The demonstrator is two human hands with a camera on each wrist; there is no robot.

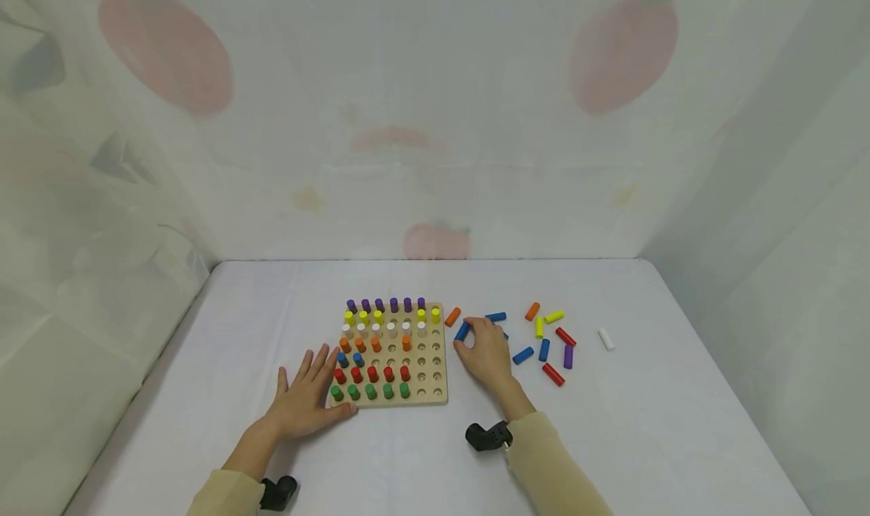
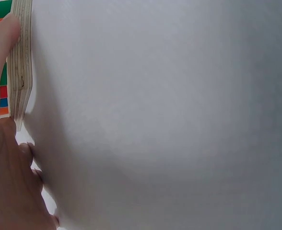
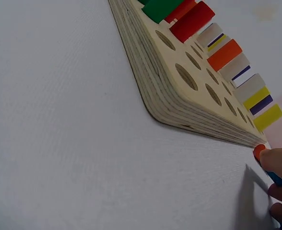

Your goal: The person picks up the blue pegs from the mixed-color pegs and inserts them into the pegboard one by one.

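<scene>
Plywood board [image 3: 201, 97], layers: wrist views only

Your pegboard [image 1: 430, 369]: pale wood, layer-striped edge [image 3: 165, 106]. Peg rows [image 1: 376, 344] on it: purple, yellow, white, orange, blue, red, green. Right of pegboard, your pinched peg [image 1: 462, 332]: blue.

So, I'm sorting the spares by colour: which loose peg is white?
The white peg lying farthest right on the table; the other loose pegs are orange, blue, yellow, red or purple.
</scene>
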